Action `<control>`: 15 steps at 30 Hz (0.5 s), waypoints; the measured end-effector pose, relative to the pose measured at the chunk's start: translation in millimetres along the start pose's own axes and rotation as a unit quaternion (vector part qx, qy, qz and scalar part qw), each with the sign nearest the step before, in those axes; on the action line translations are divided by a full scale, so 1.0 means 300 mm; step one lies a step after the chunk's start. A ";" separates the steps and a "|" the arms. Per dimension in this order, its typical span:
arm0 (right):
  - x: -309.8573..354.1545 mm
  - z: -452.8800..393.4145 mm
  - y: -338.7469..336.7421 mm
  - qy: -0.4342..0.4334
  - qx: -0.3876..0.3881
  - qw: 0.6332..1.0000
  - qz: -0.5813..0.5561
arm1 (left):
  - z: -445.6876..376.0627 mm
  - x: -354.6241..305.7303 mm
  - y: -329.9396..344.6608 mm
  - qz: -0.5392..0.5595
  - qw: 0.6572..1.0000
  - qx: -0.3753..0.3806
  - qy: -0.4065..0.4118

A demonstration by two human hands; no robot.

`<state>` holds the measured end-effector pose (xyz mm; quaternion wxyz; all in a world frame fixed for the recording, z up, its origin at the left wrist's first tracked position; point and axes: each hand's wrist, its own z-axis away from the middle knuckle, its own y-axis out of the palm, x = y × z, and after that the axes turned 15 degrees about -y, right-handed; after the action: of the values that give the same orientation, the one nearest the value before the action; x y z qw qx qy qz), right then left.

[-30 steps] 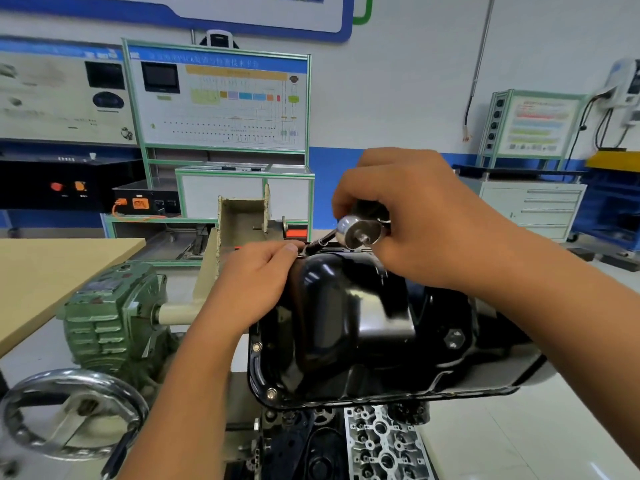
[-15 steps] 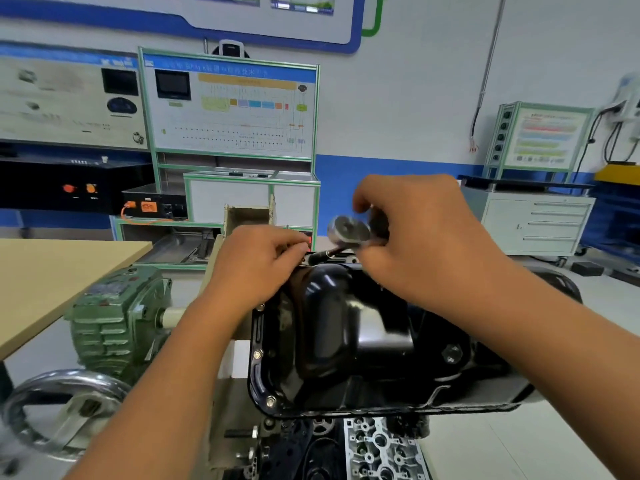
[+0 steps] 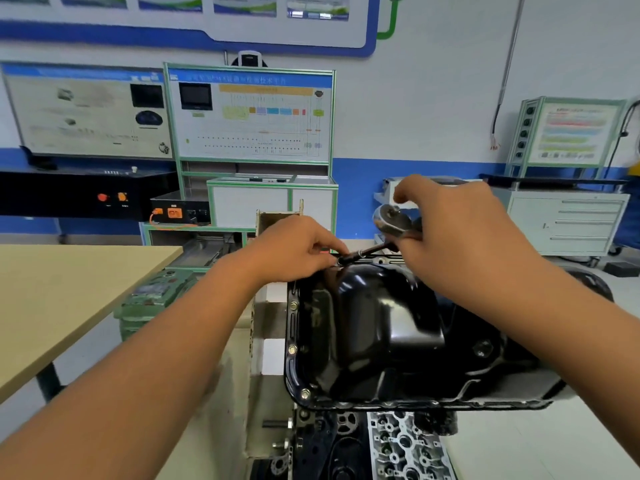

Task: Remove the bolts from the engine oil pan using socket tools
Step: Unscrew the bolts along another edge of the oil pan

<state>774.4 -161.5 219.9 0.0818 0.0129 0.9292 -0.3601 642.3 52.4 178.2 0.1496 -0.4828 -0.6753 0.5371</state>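
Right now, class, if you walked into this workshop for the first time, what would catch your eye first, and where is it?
The glossy black oil pan fills the centre, with bolts still along its left flange. Above its far edge, the right hand grips a chrome ratchet while the left hand pinches the extension bar at the pan's far rim. Behind, a green-framed training board stands against the wall.

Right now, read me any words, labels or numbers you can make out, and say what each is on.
None can be read.
Green-framed training board: blue header line too blurred.
Left wall panel: print too small.
Right display stand: coloured lines blurred.
Oil pan and ratchet: no markings visible.
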 end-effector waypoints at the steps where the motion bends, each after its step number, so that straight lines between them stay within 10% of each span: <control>1: -0.003 -0.005 -0.002 -0.001 0.001 1.000 -0.001 | -0.001 -0.006 -0.002 -0.003 1.000 0.003 -0.003; 15: -0.118 0.010 -0.044 0.107 -0.124 0.969 -0.183 | -0.002 -0.070 -0.014 -0.088 0.996 0.025 0.001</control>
<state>808.7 -172.0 232.2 -0.0846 -0.1295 0.9565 -0.2473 650.8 35.9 188.6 0.2092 -0.4185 -0.7013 0.5378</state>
